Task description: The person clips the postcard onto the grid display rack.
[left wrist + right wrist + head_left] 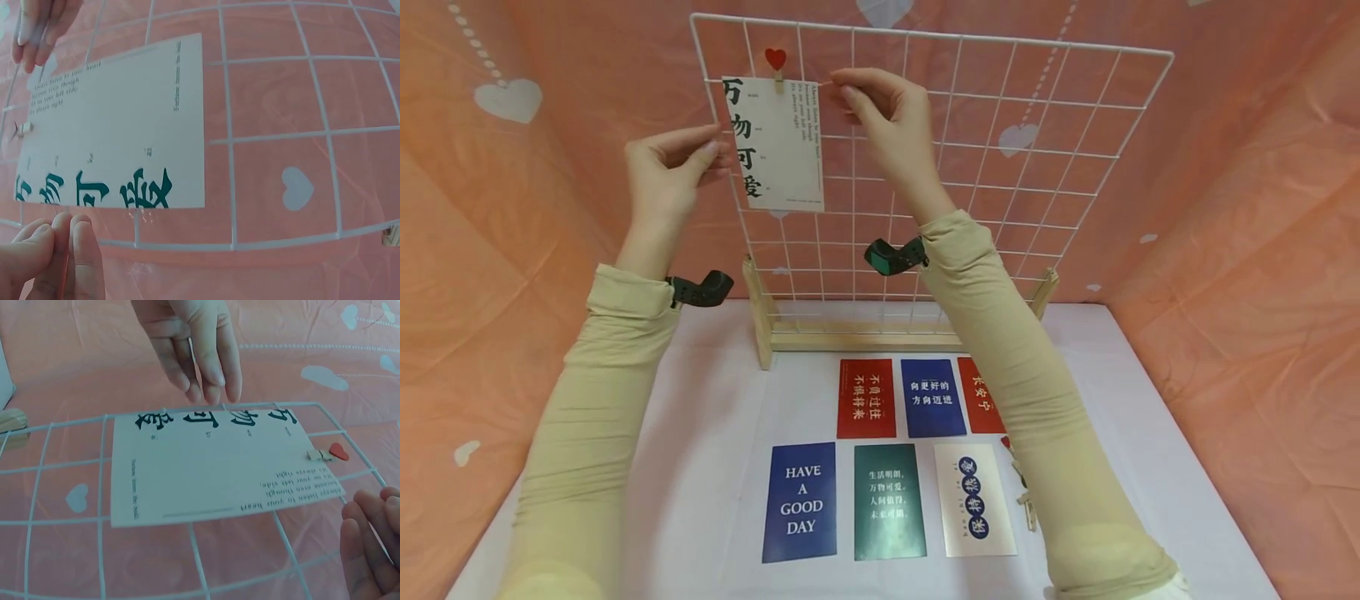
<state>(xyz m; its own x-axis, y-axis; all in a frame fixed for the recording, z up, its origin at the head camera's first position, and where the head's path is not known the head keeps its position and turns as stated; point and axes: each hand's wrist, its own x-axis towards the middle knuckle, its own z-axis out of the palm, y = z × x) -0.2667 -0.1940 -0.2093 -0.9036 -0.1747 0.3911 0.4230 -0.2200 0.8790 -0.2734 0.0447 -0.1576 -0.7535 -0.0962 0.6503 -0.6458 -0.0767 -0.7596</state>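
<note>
Head view: a white postcard with black Chinese characters [782, 150] is hung by a red heart-topped wooden clothespin [776, 60] near the ten o'clock corner of a white wire grid panel [958, 36]. The postcard lies just beside the left hand [662, 179], at about its three o'clock; the hand's fingers are extended, with nothing gripped. From the right hand [895, 125], the postcard is found at about nine o'clock, with the fingertips near its one o'clock corner. The right fingers are loosely bent and clamped on nothing; whether the corner is brushed cannot be told. The largest characters are cut off by the postcard's edge, and its finest print is too small to be read. At five o'clock, a red card [981, 400] and a cluster of clips [1028, 504] are partly hidden by the right sleeve [1060, 417]. In the right wrist view, the right hand is cropped at four o'clock.
</note>
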